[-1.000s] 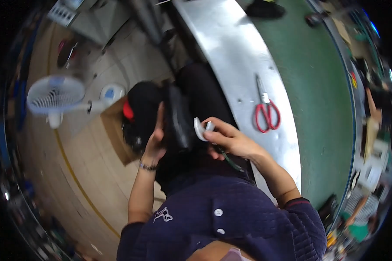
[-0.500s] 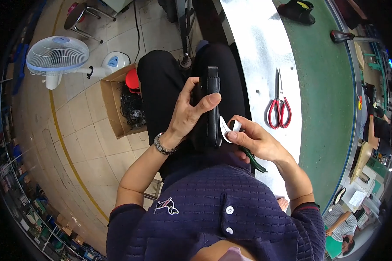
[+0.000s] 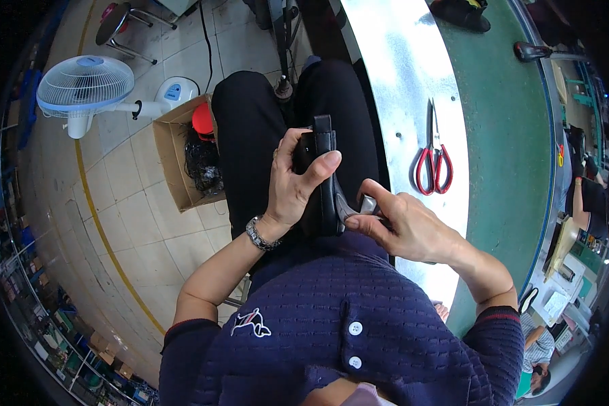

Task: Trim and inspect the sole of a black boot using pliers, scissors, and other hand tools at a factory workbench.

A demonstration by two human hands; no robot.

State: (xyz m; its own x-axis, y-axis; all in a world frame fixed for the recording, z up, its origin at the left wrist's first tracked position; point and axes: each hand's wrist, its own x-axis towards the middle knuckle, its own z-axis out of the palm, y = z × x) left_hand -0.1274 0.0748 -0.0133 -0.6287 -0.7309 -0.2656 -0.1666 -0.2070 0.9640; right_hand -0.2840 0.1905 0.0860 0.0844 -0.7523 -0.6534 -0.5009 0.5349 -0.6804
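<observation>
Since half a second ago: both hands sit a little higher over the lap, and the black shoe part is turned more edge-on to the camera; the scissors lie where they lay.

Head view, items in hand:
- Left hand point(image 3: 292, 186): grasping the black shoe part point(image 3: 326, 177), thumb laid across its upper edge, fingers wrapped behind. Wristwatch point(image 3: 259, 234) on that wrist.
- Black shoe part: upright over the lap, clear of the workbench, between the two hands.
- Right hand point(image 3: 400, 227): pinched closed on a small white tool point(image 3: 368, 204), its tip touching the lower edge of the shoe part.

Head view, surroundings:
- Workbench point(image 3: 413, 81): metal strip along its near edge, green belt beyond.
- Red-handled scissors point(image 3: 433, 157): closed, on the metal strip, untouched.
- Cardboard box point(image 3: 183, 155): on the floor to the person's left, holding dark cords.
- Fan point(image 3: 84, 86): on the floor beyond the box.

Step, as judged: working the tool along the part's edge. The next move calls for a steady left-hand hold while the tip travels along that edge.
</observation>
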